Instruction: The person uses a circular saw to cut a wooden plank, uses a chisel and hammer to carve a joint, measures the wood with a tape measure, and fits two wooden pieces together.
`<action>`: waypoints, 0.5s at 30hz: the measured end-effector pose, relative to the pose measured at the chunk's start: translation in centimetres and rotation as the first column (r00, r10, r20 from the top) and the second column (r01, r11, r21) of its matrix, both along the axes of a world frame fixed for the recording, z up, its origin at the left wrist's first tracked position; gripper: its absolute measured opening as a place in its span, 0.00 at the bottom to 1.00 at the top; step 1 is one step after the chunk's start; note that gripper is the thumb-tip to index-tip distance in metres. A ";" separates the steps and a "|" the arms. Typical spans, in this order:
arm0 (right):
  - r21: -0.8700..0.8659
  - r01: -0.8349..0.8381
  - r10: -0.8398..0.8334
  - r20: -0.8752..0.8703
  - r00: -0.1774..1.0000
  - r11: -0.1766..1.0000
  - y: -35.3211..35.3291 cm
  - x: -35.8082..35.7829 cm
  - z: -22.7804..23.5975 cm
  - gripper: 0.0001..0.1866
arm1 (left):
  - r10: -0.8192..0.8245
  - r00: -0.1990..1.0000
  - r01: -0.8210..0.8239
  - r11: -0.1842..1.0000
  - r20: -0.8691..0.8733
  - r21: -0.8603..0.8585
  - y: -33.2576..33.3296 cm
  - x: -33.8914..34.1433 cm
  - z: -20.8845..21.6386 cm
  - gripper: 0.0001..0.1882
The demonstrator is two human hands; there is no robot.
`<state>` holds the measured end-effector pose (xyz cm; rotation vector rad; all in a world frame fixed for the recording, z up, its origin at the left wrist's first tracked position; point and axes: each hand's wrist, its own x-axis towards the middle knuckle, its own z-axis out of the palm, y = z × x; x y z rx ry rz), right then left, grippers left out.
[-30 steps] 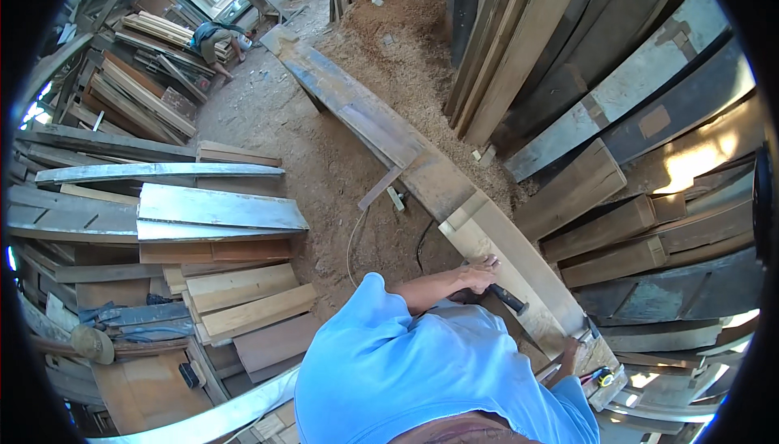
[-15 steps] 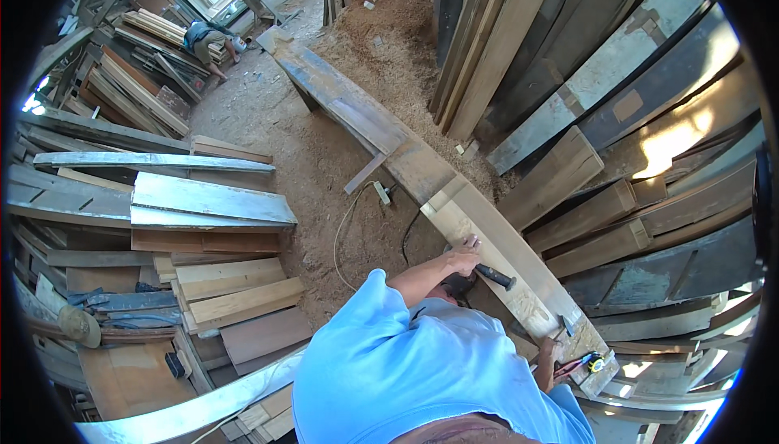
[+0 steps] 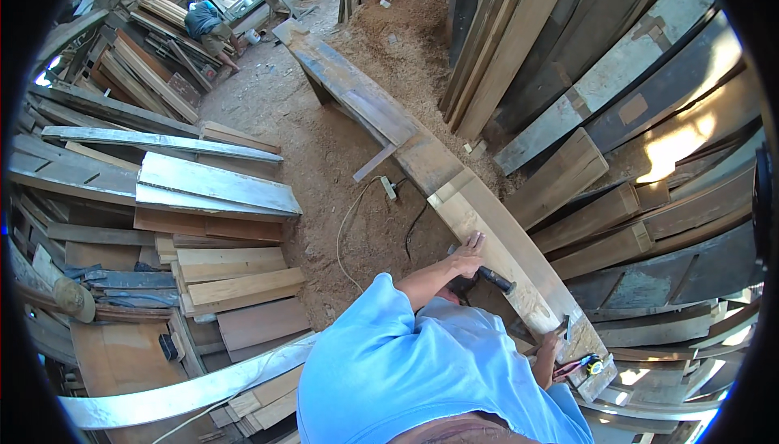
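Here | left grip (image 3: 467,259): on pale board (image 3: 498,254) | right grip (image 3: 552,343): at tool (image 3: 567,327)

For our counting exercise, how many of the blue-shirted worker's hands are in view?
2: the left hand on the pale board, the right hand by a small dark tool; the right's fingers may be partly hidden.

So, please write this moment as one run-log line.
left hand: on pale board; right hand: at small dark tool, grip unclear; black cylindrical tool: near left hand

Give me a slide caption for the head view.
Left hand on a pale board, right hand at a small dark tool, timber stacked around.
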<state>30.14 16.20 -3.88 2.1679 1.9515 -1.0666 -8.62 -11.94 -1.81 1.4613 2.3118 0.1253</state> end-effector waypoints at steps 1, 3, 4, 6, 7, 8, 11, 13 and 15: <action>-0.001 0.005 -0.005 0.002 1.000 1.000 -0.2 0.4 -0.2 0.35 | -0.004 1.000 0.004 1.000 0.008 -0.005 0.1 -0.1 0.2 0.17; -0.006 0.005 -0.005 0.005 1.000 1.000 -0.8 1.0 -0.6 0.36 | -0.012 1.000 0.012 1.000 0.024 -0.025 -0.2 -0.6 0.8 0.17; -0.014 -0.002 0.002 0.003 1.000 1.000 -1.0 1.1 -0.8 0.37 | -0.002 1.000 0.002 0.999 0.010 -0.033 -0.9 -0.8 0.7 0.18; -0.036 -0.026 0.026 -0.014 1.000 0.999 -2.4 0.6 -1.7 0.38 | 0.012 1.000 -0.014 0.998 -0.021 -0.062 -3.1 -1.5 1.0 0.19; -0.033 -0.025 0.025 -0.019 1.000 0.999 -2.4 0.9 -2.1 0.38 | 0.017 1.000 -0.019 0.993 -0.018 -0.114 -2.5 -1.9 1.8 0.20; -0.026 -0.028 0.028 -0.020 0.999 0.999 -2.3 1.5 -2.7 0.39 | 0.009 1.000 -0.010 0.986 -0.006 -0.164 -1.7 -1.9 3.1 0.21; 0.160 -0.345 0.315 0.187 0.931 0.925 2.3 8.2 -7.7 0.41 | -0.188 0.982 0.190 0.966 0.032 -0.173 6.5 -1.5 7.0 0.25; 0.260 0.116 -0.071 -0.175 0.982 0.959 -2.6 3.2 -2.5 0.34 | -0.136 0.985 0.150 0.979 0.108 -0.137 3.6 -2.1 7.0 0.28; 0.016 0.384 -0.329 -0.484 0.811 0.923 -5.9 -0.3 1.2 0.11 | 0.051 0.961 -0.024 0.994 0.272 -0.104 -0.1 -3.5 6.7 0.14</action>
